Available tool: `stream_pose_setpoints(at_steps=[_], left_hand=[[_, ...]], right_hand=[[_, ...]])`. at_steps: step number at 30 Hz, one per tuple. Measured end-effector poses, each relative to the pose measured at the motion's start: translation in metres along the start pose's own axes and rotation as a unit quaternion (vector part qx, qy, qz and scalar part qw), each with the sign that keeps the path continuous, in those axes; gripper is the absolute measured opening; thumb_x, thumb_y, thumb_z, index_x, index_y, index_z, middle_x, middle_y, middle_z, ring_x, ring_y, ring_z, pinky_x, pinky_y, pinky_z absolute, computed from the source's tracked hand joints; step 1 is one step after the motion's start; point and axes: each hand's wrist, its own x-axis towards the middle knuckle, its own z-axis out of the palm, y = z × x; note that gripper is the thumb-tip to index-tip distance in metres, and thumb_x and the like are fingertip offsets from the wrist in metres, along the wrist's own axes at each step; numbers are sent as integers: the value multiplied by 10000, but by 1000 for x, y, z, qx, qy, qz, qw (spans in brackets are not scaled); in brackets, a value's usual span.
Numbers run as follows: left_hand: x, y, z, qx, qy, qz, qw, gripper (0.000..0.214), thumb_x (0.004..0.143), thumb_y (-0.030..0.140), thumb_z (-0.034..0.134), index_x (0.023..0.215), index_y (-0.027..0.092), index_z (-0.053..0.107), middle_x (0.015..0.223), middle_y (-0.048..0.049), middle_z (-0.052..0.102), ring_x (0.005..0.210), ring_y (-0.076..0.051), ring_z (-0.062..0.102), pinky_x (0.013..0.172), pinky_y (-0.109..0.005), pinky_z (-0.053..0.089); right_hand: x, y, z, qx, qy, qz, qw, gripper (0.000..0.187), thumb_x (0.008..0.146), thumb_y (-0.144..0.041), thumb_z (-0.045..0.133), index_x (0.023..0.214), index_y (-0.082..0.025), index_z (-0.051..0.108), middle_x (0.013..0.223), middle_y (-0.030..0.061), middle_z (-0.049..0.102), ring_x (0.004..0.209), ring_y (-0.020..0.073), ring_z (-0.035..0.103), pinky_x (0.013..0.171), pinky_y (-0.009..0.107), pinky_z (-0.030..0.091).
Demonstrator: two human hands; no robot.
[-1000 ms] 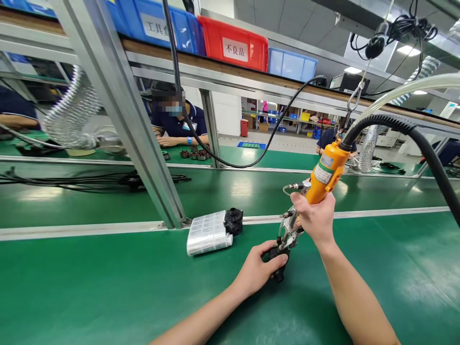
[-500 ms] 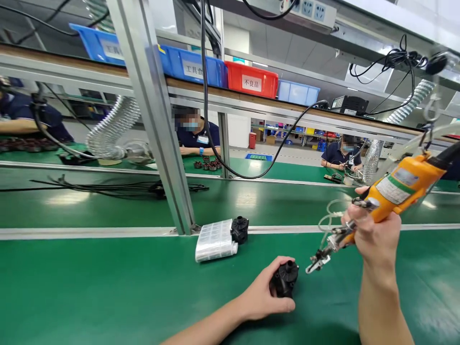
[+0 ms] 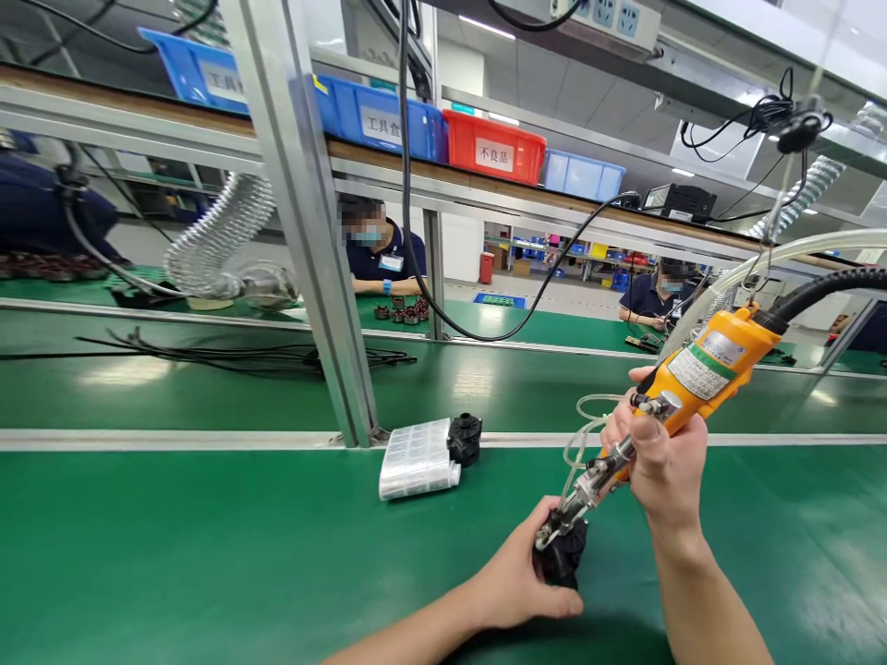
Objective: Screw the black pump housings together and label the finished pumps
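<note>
Post as landmark. Part, black, is right of post and nearer the camera, at bench level; whether its underside touches bench can't be seen. Left hand grasps part from the post side: fingers curl round its upper edge, thumb along the near side. Thumb contact unclear. Looks like a brace, so part doesn't turn or slide under the tool.

Right hand, farther right of post, is clenched round the body of yellow driver, thumb lying along it. Driver is tilted, nose down toward part, probably to line it up with a spot on top. Nose overlaps part's top; exact tip contact too small to tell. Hook and cord rise from driver's back end, likely to take weight off the wrist. Clear hose and black cable leave the same end, up and away, so they're out of the work spot.

Roll, clear plastic, lies just right of post foot. Second part sits against roll's right end, seemingly parked off to the side, within reach. Neither hand touches it.
</note>
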Motion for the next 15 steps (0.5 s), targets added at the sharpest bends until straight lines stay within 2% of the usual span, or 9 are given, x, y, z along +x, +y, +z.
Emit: stream_pose_setpoints(at_steps=[5, 9, 15], left_hand=[[1, -5, 0, 7, -5, 17, 1000, 1029, 599, 590, 984, 1443, 195, 545, 1260, -119, 668, 1186, -378, 594, 1114, -515, 452], [3, 1, 1, 5, -4, 30, 1000, 1061, 616, 555, 985, 1495, 184, 522, 1419, -179, 613, 1321, -440, 548, 1200, -575, 369], [5, 12, -1, 58, -1, 48, 997, 1131, 616, 503, 988, 1582, 216, 473, 1511, -150, 587, 1496, -466, 388, 1308, -588, 214]], right_hand=[[-1, 2, 2, 31, 2, 26, 999, 647, 765, -590, 868, 1207, -211, 585, 738, -39, 520, 583, 120, 510, 557, 273, 487], [-1, 2, 7, 21, 1, 47, 999, 648, 759, -537, 888, 1218, -202, 578, 729, -45, 534, 564, 112, 500, 540, 265, 477], [-11, -1, 30, -15, -23, 48, 998, 554, 711, -467, 918, 1054, -209, 568, 653, -66, 520, 500, 96, 462, 461, 231, 433]])
